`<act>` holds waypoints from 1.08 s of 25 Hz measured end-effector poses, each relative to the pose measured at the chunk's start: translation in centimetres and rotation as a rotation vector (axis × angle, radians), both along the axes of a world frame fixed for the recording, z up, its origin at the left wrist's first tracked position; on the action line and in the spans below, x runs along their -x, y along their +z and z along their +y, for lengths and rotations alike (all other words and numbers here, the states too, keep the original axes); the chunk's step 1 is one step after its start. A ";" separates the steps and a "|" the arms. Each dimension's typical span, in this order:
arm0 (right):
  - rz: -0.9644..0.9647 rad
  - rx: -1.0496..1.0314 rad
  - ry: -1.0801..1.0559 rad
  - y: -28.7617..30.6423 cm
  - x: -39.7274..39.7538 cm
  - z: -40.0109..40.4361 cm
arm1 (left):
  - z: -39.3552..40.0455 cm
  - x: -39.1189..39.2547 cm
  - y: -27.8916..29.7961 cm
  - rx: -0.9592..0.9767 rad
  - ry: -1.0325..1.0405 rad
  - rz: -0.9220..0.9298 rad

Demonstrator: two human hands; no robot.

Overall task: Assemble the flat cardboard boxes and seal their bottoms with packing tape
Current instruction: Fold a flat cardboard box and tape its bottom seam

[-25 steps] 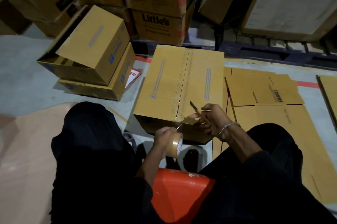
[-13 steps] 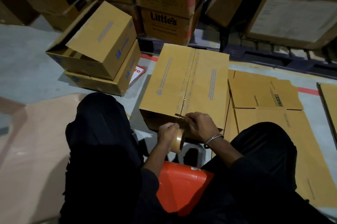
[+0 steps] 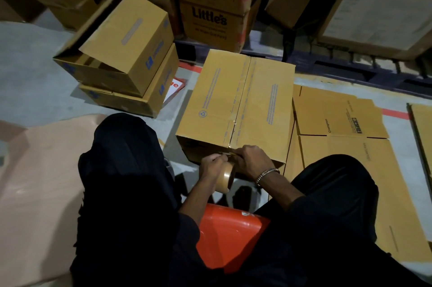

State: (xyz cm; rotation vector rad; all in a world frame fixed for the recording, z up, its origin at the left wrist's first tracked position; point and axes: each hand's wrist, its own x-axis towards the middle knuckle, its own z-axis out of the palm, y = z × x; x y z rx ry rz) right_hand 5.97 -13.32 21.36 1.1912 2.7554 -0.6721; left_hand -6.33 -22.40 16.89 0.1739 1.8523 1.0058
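Lengthwise, box [image 3: 238, 104] seam runs toward viewer

You have three made-up boxes in front of you: one [image 3: 238, 104] at your knees, two stacked [image 3: 126, 36] [image 3: 131, 97] to its left. One tape roll [image 3: 227, 178]. Two hands [image 3: 214, 166] [image 3: 253, 161]. One orange stool [image 3: 230, 233]. One bracelet [image 3: 266, 173].

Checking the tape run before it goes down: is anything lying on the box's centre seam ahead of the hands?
Nothing visible: the seam on the box is bare beyond the left hand, tape roll and right hand.
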 end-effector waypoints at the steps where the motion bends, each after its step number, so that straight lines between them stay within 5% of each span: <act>1: -0.013 -0.012 0.003 0.1 -0.2 0.0 | -0.1 0.1 -0.1 0.003 0.000 0.001; 7: -0.199 0.063 -0.109 0.9 -2.6 1.0 | -0.8 0.9 -0.1 0.101 -0.006 0.011; 12: 0.093 0.233 -0.293 2.6 -2.6 2.8 | -0.6 3.3 3.0 0.155 -0.057 0.143; 17: 0.020 0.175 -0.258 0.7 0.6 3.0 | 4.0 7.9 11.2 0.108 -0.426 0.398; 22: -0.062 0.015 -0.202 -0.6 1.4 3.4 | 5.2 13.2 17.4 0.016 -0.443 0.540; 27: -0.077 0.069 -0.122 -1.8 1.0 4.5 | 5.8 15.8 16.0 0.122 -0.518 0.631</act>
